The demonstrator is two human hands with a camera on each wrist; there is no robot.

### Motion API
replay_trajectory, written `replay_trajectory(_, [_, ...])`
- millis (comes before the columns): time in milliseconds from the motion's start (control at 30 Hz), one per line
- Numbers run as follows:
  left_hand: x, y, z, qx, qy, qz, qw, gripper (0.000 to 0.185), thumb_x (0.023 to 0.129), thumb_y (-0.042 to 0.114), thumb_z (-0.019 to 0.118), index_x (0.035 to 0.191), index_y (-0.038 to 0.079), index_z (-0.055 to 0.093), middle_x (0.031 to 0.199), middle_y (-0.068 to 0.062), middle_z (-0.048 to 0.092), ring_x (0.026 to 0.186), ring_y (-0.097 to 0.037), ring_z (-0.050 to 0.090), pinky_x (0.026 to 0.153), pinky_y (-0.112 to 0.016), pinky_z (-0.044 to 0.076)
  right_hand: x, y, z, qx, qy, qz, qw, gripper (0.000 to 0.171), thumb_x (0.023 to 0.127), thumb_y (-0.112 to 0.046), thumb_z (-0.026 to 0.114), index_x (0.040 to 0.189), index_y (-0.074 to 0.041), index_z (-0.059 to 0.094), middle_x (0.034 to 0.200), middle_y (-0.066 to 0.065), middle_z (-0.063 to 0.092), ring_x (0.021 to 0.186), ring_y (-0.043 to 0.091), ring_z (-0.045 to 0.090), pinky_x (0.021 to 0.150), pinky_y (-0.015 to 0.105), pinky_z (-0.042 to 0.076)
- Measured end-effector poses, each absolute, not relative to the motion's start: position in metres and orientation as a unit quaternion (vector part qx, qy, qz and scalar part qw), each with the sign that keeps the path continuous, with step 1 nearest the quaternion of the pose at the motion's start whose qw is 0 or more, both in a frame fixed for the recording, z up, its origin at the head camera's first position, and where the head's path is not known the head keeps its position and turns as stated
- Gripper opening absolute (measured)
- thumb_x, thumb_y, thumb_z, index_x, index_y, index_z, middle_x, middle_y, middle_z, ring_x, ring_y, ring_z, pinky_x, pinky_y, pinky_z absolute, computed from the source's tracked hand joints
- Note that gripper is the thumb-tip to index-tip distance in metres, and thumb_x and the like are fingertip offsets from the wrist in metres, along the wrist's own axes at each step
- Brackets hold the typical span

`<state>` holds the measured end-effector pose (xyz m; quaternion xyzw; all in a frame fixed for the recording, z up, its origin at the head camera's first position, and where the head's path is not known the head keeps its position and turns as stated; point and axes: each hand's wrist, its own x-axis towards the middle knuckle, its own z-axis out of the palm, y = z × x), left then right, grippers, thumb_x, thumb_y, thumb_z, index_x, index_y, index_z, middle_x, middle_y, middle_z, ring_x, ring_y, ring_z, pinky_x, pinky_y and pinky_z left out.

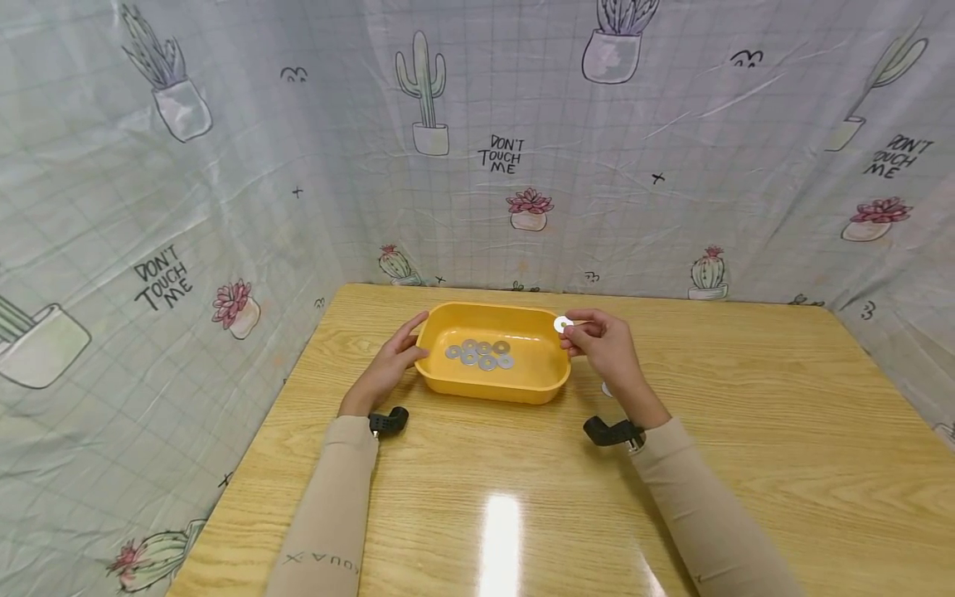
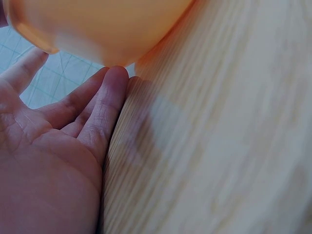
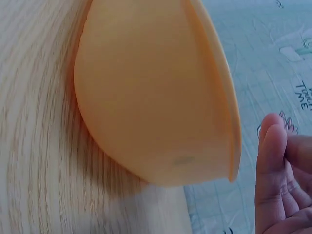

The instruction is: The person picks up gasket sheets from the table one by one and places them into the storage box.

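A yellow plastic basin [image 1: 492, 388] stands on the wooden table. Several flat metal washers [image 1: 487, 363] lie in it, left of its middle. My left hand [image 1: 384, 371] rests against the basin's left end, its fingers fairly straight; in the left wrist view, the fingertips [image 2: 116, 78] touch the basin's outer wall [image 2: 112, 29]. Between thumb and fingers, my right hand [image 1: 606, 344] pinches a washer [image 1: 557, 327] above the basin's right rim. The right wrist view shows the pinching fingers [image 3: 273, 156] beside the basin [image 3: 151, 97], with the washer hidden there.
Another pale round piece [image 1: 606, 389], partly covered by my right wrist, lies on the table [image 1: 746, 398] right of the basin. A cactus-print sheet [image 1: 522, 99] hangs behind and to the left of the table. Black wrist mounts [image 1: 612, 431] sit at both cuffs.
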<state>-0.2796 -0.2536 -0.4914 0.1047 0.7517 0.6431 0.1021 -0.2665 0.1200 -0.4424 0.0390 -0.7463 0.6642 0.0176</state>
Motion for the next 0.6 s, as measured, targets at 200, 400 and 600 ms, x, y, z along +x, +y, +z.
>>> replay_trajectory(200, [-0.279,-0.255,-0.49,0.113,0.752,0.641,0.099,0.066,0.103,0.015,0.054,0.161,0.039,0.031,0.157,-0.019,0.043,0.14,-0.039,0.047,0.118,-0.057,0.035,-0.264,0.112,-0.441,0.041,-0.743,0.667,0.005,0.032,0.101,-0.003,0.059,0.132,0.006,0.062,0.092,0.002,0.073,0.077,0.006,0.073,0.075,0.026,0.062])
replay_trajectory(400, [-0.278,-0.255,-0.489,0.11,0.751,0.643,0.096,0.067,0.103,0.015,0.054,0.161,0.038,0.03,0.156,-0.018,0.044,0.138,-0.037,0.049,0.117,-0.055,0.036,-0.262,0.105,-0.44,0.048,-0.75,0.66,0.006,0.029,0.1,-0.002,0.061,0.129,0.004,0.064,0.094,0.008,0.073,0.076,0.008,0.073,0.075,0.029,0.062])
replay_trajectory(600, [-0.277,-0.254,-0.489,0.109,0.75,0.645,0.101,0.067,0.103,0.014,0.054,0.161,0.038,0.03,0.156,-0.018,0.044,0.138,-0.038,0.05,0.116,-0.054,0.038,-0.262,0.101,-0.442,0.042,-0.749,0.661,-0.001,0.03,0.099,-0.002,0.062,0.129,0.004,0.064,0.094,0.011,0.075,0.075,0.01,0.074,0.071,0.026,0.062])
